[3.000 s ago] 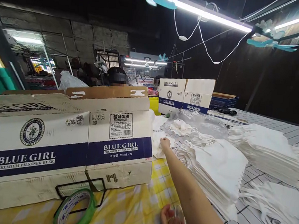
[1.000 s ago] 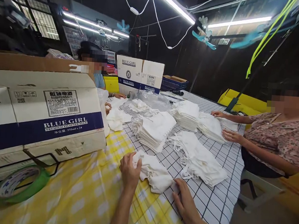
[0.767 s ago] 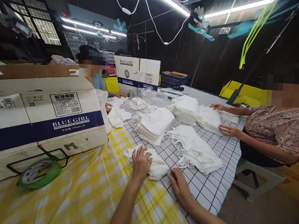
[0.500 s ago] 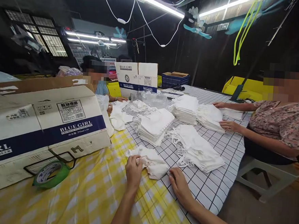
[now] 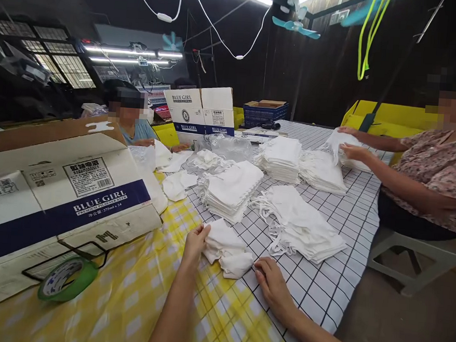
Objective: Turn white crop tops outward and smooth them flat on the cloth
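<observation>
A crumpled white cloth piece (image 5: 228, 249) lies in front of me where the yellow checked cover meets the white grid cover. My left hand (image 5: 196, 242) pinches its upper left corner between thumb and fingers. My right hand (image 5: 271, 278) rests at the cloth's right end, fingers loosely stretched with nothing held; I cannot tell whether the fingertips touch the cloth. Just beyond are a stack of white cloth pieces (image 5: 230, 187) and, to the right, another stack with loose cords (image 5: 302, 220) along its left side.
A large beer carton (image 5: 93, 203) stands at the left, with a green tape roll (image 5: 68, 279) before it. Further stacks (image 5: 279, 156) lie farther back. A co-worker (image 5: 439, 160) at the right handles white cloth; another person (image 5: 132, 125) sits behind the carton.
My left hand has shifted left from the top of the cloth to its corner, and the cloth lies flatter there. My right hand stays nearly in place. The right co-worker has lifted a cloth piece.
</observation>
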`<act>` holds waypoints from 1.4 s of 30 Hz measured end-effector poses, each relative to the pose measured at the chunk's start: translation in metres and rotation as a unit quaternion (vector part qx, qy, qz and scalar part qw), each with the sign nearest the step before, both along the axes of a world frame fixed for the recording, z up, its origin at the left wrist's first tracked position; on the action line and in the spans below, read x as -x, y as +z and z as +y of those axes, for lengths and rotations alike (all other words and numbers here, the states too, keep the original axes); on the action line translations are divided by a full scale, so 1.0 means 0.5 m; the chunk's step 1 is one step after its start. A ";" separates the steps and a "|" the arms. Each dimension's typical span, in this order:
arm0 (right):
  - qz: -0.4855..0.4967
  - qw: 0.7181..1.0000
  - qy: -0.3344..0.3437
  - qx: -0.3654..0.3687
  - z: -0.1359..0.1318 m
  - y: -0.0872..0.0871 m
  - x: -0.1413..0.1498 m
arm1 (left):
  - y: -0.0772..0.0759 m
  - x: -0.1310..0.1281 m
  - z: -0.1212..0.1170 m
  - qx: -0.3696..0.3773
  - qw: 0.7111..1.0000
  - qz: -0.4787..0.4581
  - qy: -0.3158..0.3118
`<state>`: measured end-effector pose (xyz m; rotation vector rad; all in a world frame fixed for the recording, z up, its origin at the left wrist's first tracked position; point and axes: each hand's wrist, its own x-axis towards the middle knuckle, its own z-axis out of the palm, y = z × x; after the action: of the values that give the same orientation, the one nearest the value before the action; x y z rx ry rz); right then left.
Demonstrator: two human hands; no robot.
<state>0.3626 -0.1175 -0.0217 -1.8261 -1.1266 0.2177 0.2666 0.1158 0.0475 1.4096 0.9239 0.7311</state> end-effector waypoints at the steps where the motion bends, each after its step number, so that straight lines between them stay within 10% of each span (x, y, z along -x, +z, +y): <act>1: 0.002 1.000 0.000 0.002 0.000 -0.001 -0.001 | 0.013 0.007 -0.005 0.027 0.999 -0.026 -0.008; 16: 0.039 0.998 -0.024 -0.054 -0.005 -0.023 -0.008 | 0.222 0.171 -0.189 0.108 0.979 -0.165 -0.051; 21: 0.003 0.990 -0.060 -0.130 -0.007 0.069 0.062 | 0.239 0.242 -0.245 0.132 0.979 -0.148 -0.044; 27: -0.094 0.945 0.199 -0.242 -0.007 0.280 0.204 | 0.250 0.300 -0.296 0.163 0.976 -0.141 -0.023; 29: -0.051 0.946 0.268 -0.177 0.014 0.294 0.213 | 0.254 0.323 -0.306 0.163 0.975 -0.149 -0.010; 33: 0.133 0.974 0.136 -0.123 0.047 0.262 0.195 | 0.256 0.375 -0.314 0.169 0.972 -0.160 0.034; 42: 0.351 0.892 0.270 -0.096 -0.001 0.274 0.246 | 0.233 0.409 -0.341 0.214 0.957 -0.180 0.077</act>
<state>0.2397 -0.1180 0.1154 -1.0633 -1.0415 0.9726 0.0622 -0.0548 0.1640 0.7979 0.8456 0.8137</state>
